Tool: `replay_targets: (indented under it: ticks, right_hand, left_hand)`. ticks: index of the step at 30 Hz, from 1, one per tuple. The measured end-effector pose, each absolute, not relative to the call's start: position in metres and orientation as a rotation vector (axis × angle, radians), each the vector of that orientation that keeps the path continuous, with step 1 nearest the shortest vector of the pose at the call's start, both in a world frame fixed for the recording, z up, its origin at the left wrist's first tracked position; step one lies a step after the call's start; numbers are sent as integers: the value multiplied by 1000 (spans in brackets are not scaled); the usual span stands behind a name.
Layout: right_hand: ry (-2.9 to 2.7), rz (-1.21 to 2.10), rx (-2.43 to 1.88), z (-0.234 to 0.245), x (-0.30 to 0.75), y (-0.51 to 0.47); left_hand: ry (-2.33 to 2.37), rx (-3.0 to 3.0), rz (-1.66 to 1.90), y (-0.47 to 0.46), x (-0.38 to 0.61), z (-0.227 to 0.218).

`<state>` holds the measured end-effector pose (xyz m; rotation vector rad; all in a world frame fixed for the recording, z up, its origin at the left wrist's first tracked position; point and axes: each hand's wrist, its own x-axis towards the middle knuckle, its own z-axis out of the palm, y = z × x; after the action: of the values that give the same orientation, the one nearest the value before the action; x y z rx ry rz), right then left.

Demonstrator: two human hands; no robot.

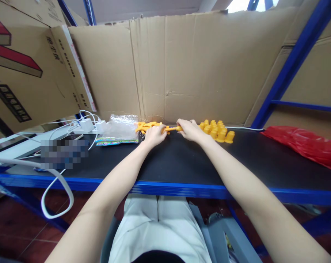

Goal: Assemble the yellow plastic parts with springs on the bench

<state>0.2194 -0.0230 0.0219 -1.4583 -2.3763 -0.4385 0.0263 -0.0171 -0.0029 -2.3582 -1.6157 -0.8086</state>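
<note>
A thin orange plastic piece [171, 129] stretches between my two hands, above the back part of the black tabletop. My left hand [154, 135] is closed around its left end. The fingers of my right hand [189, 129] pinch the right end, where the piece looks thicker; its exact shape is hidden by the fingers. Just behind my left hand lies a pile of orange branched plastic pieces [146, 126], with small metal rings or chain links [141, 136] beside it. Several orange cup-shaped pieces [221, 135] stand in a group to the right of my right hand.
Clear plastic bags [121, 128] lie over a colourful packet left of the pile. Further left are white chargers [86, 125] and a looping white cable [69, 190]. A red plastic bag [302, 144] lies at the right. Cardboard [209, 69] walls the back; a blue edge [179, 189] runs along the front.
</note>
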Motion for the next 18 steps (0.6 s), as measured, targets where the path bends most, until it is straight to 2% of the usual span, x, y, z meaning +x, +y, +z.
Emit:
replay_targets:
  ticks: [7,13,18]
  right_hand:
    - [-2382,-327,-1692,28,229,-26]
    - [-2295,-381,-1867,46,239,-33]
    - [-2124,-80,-2187,55,266,-29]
  left_hand:
    - [-1657,-2357,-841,-9,19,-6]
    - [-1690,-2361,-870,-7,18,-5]
    - [-1807,-2265,-864,-1,10,-6]
